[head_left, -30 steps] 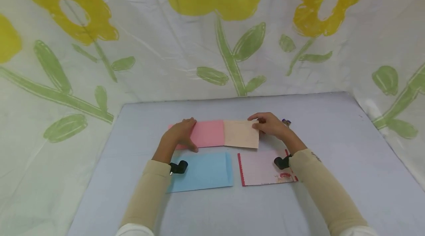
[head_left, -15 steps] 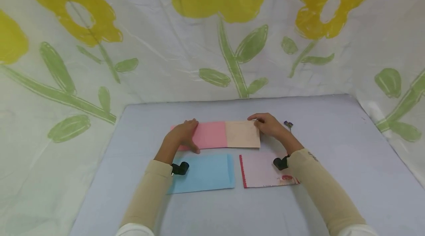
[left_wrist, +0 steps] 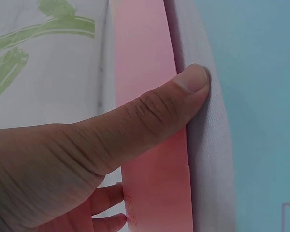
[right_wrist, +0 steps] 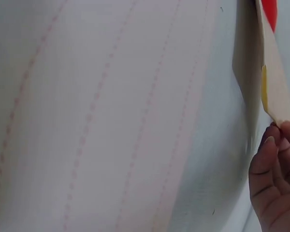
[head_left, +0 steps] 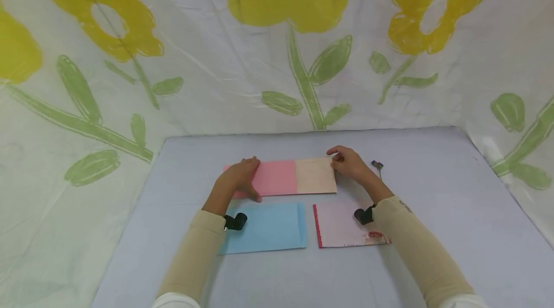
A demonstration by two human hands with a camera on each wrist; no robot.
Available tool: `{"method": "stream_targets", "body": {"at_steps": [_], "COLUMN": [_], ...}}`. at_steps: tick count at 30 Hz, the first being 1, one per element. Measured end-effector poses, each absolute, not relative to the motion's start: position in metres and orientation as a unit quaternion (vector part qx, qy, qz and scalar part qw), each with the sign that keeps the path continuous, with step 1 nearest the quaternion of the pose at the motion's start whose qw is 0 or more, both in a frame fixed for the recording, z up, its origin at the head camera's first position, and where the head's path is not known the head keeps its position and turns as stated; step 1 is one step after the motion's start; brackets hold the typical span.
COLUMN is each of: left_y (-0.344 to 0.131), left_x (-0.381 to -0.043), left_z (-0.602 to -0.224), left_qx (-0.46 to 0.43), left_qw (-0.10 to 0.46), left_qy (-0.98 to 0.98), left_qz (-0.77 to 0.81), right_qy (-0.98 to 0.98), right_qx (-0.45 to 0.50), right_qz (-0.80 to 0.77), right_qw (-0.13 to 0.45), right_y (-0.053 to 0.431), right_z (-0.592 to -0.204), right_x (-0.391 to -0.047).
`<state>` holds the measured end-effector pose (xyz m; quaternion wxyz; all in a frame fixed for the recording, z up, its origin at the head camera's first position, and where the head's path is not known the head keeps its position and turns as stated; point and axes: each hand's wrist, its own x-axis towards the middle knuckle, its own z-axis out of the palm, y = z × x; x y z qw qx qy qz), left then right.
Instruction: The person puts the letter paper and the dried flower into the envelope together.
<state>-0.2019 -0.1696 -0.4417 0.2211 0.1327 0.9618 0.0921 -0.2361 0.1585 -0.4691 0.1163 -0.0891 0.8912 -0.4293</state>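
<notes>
A pink envelope [head_left: 274,178] lies near the back of the table, and a cream card [head_left: 316,175] sticks out of its right end. My left hand [head_left: 238,178] rests across the envelope's left part. In the left wrist view the thumb [left_wrist: 159,106] stretches over its near edge, with two fingertips at the far edge. At the card's right edge, my right hand [head_left: 349,162] pinches it between thumb and fingers. The right wrist view shows that grip on the card [right_wrist: 275,82], tilted up from the table, with yellow and red on its other face.
A light blue envelope [head_left: 268,231] lies in front of the pink one. To its right is a pale pink sheet [head_left: 339,226] with red borders, partly under the right forearm. A small dried flower [head_left: 378,165] lies beyond the right wrist. A flower-painted cloth [head_left: 225,82] hangs behind the table.
The cream card has slid slightly left, and a little less of it shows outside the pink envelope. My left hand has stayed on the envelope; the head view has shifted slightly.
</notes>
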Motion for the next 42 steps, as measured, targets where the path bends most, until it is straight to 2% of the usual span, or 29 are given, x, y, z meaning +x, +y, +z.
{"method": "stream_targets", "body": {"at_steps": [9,42], "left_y": [-0.168,-0.169], "left_x": [-0.201,-0.199], "left_z": [-0.441,-0.44], "left_qx": [0.123,0.129], "left_qw": [0.224,0.216], "left_qy": [0.962,0.963], "left_qz": [0.095,0.093], "right_qy": [0.881,0.851], "right_qx": [-0.06,-0.052], "right_qz": [-0.449,-0.498], "right_qw": [0.135,0.158], "right_y": [0.157,0.145], "right_z": [-0.47,-0.475], "right_x": [-0.234,-0.233]}}
